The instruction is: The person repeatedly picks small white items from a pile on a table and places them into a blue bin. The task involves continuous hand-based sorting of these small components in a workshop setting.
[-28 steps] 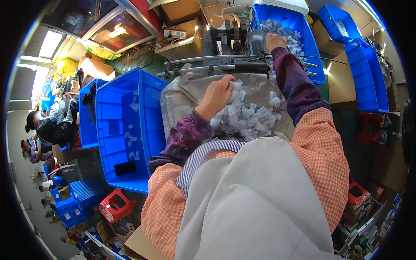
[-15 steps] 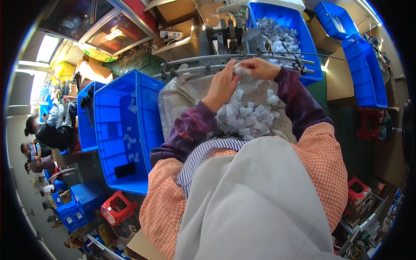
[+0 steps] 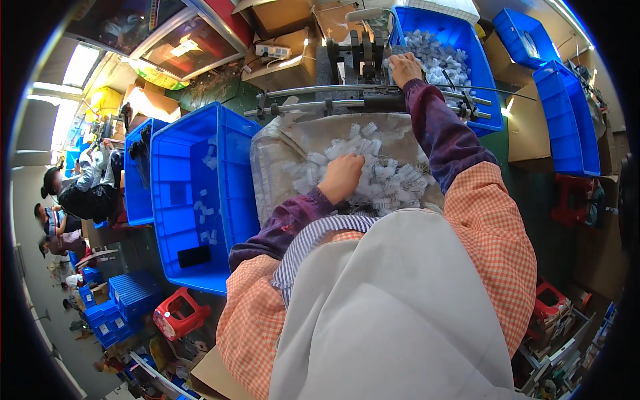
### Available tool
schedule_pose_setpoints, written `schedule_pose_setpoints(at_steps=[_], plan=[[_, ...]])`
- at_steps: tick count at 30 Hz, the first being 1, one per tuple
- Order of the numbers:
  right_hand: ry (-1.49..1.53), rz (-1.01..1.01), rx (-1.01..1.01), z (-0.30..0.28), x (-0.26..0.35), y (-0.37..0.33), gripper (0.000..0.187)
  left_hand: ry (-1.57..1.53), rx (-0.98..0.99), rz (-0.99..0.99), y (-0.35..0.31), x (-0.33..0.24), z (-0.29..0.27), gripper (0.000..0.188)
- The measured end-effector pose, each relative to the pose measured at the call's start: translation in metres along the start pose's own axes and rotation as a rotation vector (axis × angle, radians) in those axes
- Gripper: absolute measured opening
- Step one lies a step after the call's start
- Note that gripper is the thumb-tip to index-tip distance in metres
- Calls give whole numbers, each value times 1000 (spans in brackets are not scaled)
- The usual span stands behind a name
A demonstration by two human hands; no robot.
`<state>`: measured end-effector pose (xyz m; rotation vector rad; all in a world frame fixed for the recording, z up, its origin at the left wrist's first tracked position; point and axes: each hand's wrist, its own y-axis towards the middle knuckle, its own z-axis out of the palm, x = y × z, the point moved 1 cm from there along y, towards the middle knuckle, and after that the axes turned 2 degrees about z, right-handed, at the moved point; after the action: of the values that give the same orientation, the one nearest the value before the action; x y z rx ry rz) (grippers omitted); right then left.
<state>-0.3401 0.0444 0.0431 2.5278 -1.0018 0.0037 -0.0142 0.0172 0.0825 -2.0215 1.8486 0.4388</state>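
Note:
A heap of small white comb-like plastic pieces [image 3: 393, 183] lies on a greyish cloth [image 3: 273, 157] in front of me. Down in that heap is my left hand [image 3: 343, 177], its fingers curled closed among the pieces; what they grip is hidden. My right hand [image 3: 405, 69] is stretched forward past the metal rods, beside the dark metal fixture [image 3: 363, 57] and at the near left edge of a blue bin [image 3: 483, 73]. Its fingers are bent together, and anything in them is too small to make out. Similar white pieces [image 3: 437, 57] fill part of that bin.
Two metal rods [image 3: 313, 97] run across beyond the cloth. On the left a large blue bin [image 3: 193, 267] holds a few white pieces and a black flat object [image 3: 193, 257]. Cardboard boxes [image 3: 287, 67] stand at the back left; a red stool [image 3: 181, 313] is at lower left.
Both hands were together above the rods' near side. My left hand has dropped back into the heap, while my right hand has moved forward and right beside the fixture.

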Motion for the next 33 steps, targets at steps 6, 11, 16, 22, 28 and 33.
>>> schedule_pose_setpoints(at_steps=[6,11,16,22,28,33], plan=[[55,47,95,-10,4,5,21,-119,-134,-22,6,2,-7,22],[-46,198,177,-17,-3,4,25,-156,-117,-109,8,1,-9,27],[-112,210,117,-29,-5,-13,31,-91,-34,-202,7,2,-20,28],[-47,193,93,-18,19,-13,30,-342,-263,-67,15,-1,-21,29],[-100,137,67,-8,57,-9,28,-269,-272,31,16,-2,-20,33],[-92,160,115,-13,46,-12,28,-236,-348,78,11,6,-31,32]])
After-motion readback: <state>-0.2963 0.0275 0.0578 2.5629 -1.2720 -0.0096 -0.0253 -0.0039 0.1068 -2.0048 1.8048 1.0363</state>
